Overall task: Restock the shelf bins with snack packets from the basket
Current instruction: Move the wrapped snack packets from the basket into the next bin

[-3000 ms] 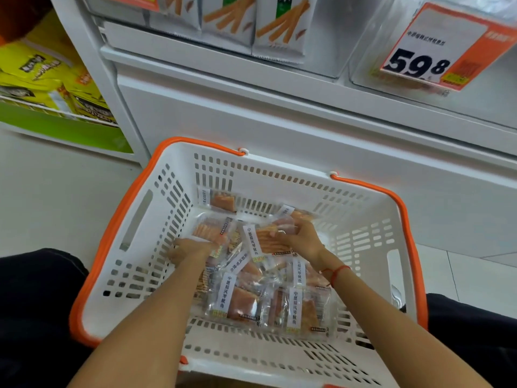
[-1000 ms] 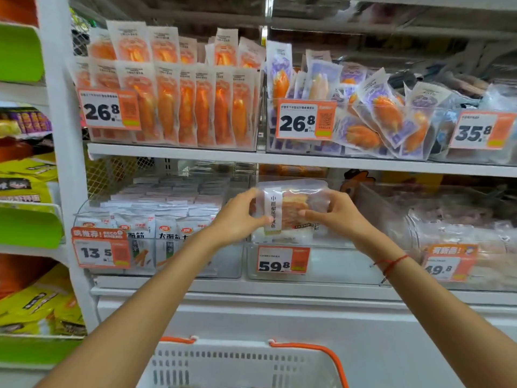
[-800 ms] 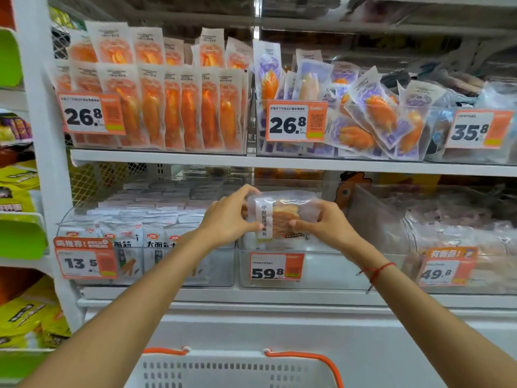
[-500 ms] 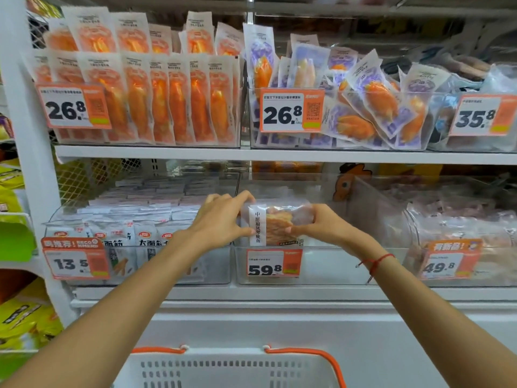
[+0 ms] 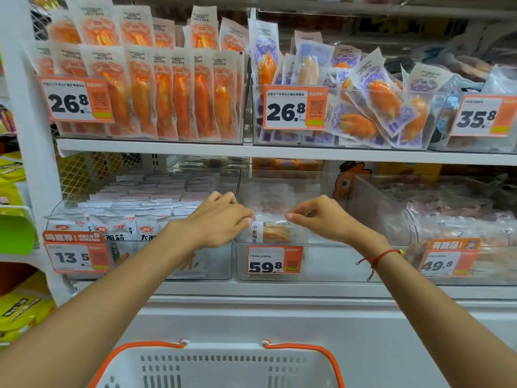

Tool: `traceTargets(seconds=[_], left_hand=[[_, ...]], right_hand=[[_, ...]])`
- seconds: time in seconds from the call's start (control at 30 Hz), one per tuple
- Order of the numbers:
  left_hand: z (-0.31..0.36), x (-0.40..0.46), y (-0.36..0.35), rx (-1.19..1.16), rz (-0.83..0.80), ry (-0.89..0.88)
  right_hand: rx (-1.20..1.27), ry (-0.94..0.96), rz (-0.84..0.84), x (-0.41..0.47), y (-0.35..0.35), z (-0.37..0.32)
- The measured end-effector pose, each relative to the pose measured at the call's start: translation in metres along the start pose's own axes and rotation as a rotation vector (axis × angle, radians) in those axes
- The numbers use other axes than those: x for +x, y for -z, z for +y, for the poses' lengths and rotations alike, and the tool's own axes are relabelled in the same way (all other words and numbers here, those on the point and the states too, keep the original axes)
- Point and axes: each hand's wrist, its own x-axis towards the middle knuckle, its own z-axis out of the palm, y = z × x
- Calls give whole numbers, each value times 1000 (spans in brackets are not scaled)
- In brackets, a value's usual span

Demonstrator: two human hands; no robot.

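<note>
A small stack of clear snack packets [image 5: 275,233] with orange pieces and a white label sits low in the clear shelf bin [image 5: 324,260] that carries the 59.8 tag. My left hand [image 5: 218,219] pinches the stack's upper left corner. My right hand [image 5: 321,217] pinches its upper right edge. Both reach over the bin's front wall. The white basket with an orange rim [image 5: 145,347] stands below at the bottom edge; its contents are out of view.
Left of this bin is a bin of white packets [image 5: 134,208] tagged 13.5, right of it a bin [image 5: 453,228] tagged 49.8. The upper shelf [image 5: 251,151] hangs close above, with orange packets [image 5: 167,91] and purple packets [image 5: 369,107].
Three seconds ago both hands gathered packets in the basket. They lifted a stack up to the shelf and, over the last second, lowered it down into the 59.8 bin.
</note>
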Motion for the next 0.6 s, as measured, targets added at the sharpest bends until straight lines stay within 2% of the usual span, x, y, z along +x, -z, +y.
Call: traceTargets(seconds=[0.17,0.3,0.5,0.6], left_hand=[[0,7,3,-3,99,10],[2,15,4,-9,93,14],[11,33,5,197,-64,-60],[11,38,7,219,-141,-97]], right_hand=[[-15,34,34,1,-4,3],[-42,14,30,3,-9,5],[-61,-50,-52,7,-19,13],[-60,-89,-70,8,-24,16]])
